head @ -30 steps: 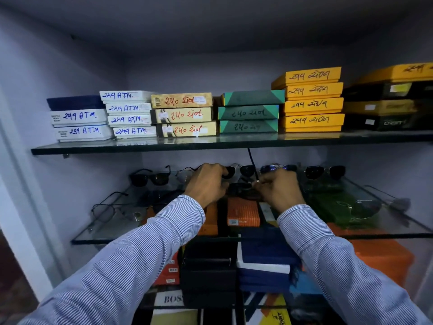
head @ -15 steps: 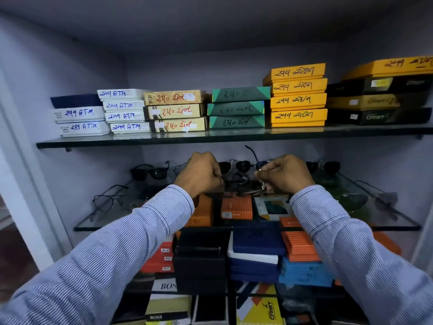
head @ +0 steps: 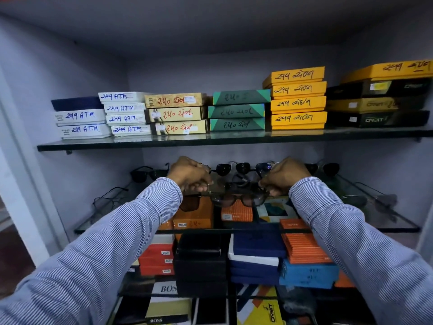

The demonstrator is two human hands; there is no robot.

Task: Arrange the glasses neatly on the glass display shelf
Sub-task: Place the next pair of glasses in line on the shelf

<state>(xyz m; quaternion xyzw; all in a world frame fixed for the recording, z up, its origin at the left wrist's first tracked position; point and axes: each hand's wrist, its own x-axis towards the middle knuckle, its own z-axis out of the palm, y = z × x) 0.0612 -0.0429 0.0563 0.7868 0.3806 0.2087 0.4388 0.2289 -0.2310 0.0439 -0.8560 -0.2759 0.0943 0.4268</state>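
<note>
A dark-framed pair of sunglasses (head: 236, 200) with brownish lenses hangs just above the middle of the glass display shelf (head: 398, 229). My left hand (head: 189, 177) grips its left end and my right hand (head: 284, 175) grips its right end, both with fingers curled. Behind them, a row of dark sunglasses (head: 232, 168) stands along the back of the shelf. Another dark pair (head: 146, 174) sits at the back left. Thin wire glasses (head: 109, 200) lie at the left edge, and a further pair (head: 372, 201) lies at the right.
An upper glass shelf (head: 210, 143) just above my hands carries stacks of labelled white, tan, green, yellow and black boxes (head: 297, 99). Below the display shelf, orange, black, navy and blue boxes (head: 255, 256) are piled. Grey cabinet walls close both sides.
Both hands have drawn slightly apart and toward me, bringing the held sunglasses forward from the back row so their lenses now show between the hands. The view has tilted a little.
</note>
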